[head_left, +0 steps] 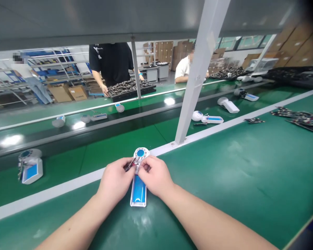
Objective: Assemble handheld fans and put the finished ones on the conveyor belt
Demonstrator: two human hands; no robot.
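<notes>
Both hands closed in at the neck of a white-and-blue device (pixel 139 190), which lies at the desk's (pixel 224 184) far edge, by the white strip (pixel 75 181). Left hand (pixel 116 178) pinches a thin dark part (pixel 130 164) beside the neck; right hand (pixel 158 177) curled, thumb and forefinger against the neck, can't tell what's gripped. Fingers hide most of the neck. Dark parts (pixel 304 119) by desk's right edge, blurred. Beyond strip, similar unit (pixel 32 172) on green belt (pixel 106 149); slanted post (pixel 194 80) blocks some belt. Farther, black-shirted co-worker (pixel 113 64), head cut off; shirt print unreadable. Carton (pixel 78 92) print illegible.
</notes>
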